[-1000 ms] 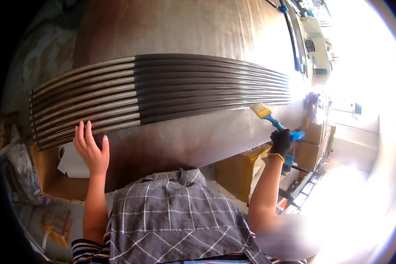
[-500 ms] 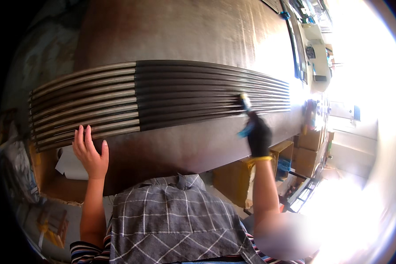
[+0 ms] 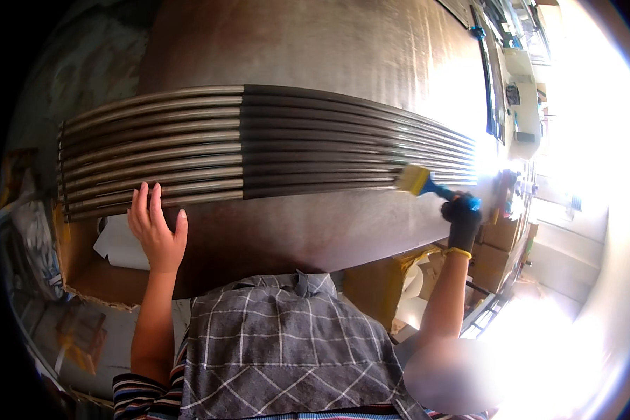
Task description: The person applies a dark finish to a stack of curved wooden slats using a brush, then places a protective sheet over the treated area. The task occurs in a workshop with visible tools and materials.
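1. Black-gloved right hand [image 3: 462, 218] grasps a blue-handled brush [image 3: 416, 180] at the near edge of the rods [image 3: 266, 140]; bristle contact cannot be confirmed.
2. Bare left hand [image 3: 161, 234] grips nothing; fingers extended, tips at the nearest rods.
3. Risk, as judged: uneven sideways pressure could roll rods out of line; an overloaded brush could drip onto the worktop [image 3: 294, 231].
4. Rods lie side by side across the worktop: bare metal leftward, matte dark mid-length, shiny rightward, far end glare-washed.

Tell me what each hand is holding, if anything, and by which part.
The right hand grips the brush by its blue handle. The left hand holds nothing; it is open, fingertips over the row of rods.
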A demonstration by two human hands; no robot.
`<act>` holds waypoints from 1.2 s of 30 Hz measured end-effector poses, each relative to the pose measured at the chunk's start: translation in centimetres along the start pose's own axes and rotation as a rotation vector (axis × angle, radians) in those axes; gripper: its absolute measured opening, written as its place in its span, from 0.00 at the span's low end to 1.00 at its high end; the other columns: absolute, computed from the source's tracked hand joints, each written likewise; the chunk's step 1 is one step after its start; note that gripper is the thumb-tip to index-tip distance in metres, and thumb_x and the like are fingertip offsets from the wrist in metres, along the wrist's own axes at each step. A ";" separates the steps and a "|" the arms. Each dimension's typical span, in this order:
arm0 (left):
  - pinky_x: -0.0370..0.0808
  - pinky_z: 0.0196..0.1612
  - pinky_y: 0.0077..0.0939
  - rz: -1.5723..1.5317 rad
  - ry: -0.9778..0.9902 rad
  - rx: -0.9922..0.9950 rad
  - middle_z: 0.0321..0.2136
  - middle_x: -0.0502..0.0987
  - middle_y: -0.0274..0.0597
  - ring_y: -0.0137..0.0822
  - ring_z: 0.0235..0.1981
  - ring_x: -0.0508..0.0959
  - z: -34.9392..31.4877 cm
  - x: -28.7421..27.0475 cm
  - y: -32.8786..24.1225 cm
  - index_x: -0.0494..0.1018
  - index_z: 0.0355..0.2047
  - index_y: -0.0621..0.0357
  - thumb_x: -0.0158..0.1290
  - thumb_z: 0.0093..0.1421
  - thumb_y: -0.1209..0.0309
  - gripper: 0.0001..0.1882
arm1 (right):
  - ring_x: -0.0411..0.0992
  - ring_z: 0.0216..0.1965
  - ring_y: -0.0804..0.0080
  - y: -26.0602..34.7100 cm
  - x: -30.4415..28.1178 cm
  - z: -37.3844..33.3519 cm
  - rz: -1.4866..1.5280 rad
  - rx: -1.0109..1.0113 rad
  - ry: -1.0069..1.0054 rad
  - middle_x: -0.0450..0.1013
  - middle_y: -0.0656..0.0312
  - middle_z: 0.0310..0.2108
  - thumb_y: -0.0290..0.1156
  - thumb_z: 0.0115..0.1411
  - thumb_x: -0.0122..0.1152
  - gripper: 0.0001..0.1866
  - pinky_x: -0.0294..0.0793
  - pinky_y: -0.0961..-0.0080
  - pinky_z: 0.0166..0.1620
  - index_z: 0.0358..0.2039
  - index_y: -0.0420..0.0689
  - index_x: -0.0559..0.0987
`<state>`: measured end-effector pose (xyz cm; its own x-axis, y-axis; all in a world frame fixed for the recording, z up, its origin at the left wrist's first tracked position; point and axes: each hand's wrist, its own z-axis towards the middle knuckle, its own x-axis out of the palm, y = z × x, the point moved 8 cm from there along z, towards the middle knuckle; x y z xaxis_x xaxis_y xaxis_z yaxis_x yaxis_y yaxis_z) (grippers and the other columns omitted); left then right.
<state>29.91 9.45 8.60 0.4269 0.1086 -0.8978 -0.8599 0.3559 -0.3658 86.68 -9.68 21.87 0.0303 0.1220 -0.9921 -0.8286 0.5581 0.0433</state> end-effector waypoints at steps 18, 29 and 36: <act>0.50 0.62 0.55 0.004 0.038 -0.009 0.61 0.57 0.47 0.51 0.62 0.55 -0.1 0.4 0.1 0.60 0.59 0.56 0.53 0.54 0.62 0.32 | 0.73 0.25 0.72 20.5 -2.2 1.8 0.184 -0.331 0.055 0.74 0.62 0.25 0.27 0.55 0.58 0.13 0.70 0.79 0.28 0.42 0.44 0.77; 0.49 0.62 0.56 -0.008 0.057 -0.017 0.61 0.56 0.48 0.52 0.63 0.55 -0.2 0.7 0.3 0.60 0.59 0.56 0.52 0.54 0.63 0.32 | 0.74 0.29 0.77 22.4 0.4 4.0 1.146 0.059 0.144 0.75 0.61 0.25 0.29 0.60 0.58 0.14 0.73 0.82 0.34 0.44 0.36 0.73; 0.49 0.62 0.57 -0.002 0.055 -0.016 0.61 0.56 0.49 0.53 0.63 0.54 -0.5 0.6 0.7 0.60 0.59 0.57 0.52 0.55 0.63 0.31 | 0.68 0.17 0.73 6.2 7.9 -1.0 1.159 0.640 -0.019 0.68 0.63 0.17 0.29 0.58 0.58 0.08 0.67 0.77 0.20 0.37 0.40 0.73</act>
<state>29.39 9.29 7.69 0.4129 0.0565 -0.9090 -0.8636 0.3414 -0.3711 81.20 -6.07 14.16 -0.4995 0.7963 -0.3413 0.0285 0.4088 0.9122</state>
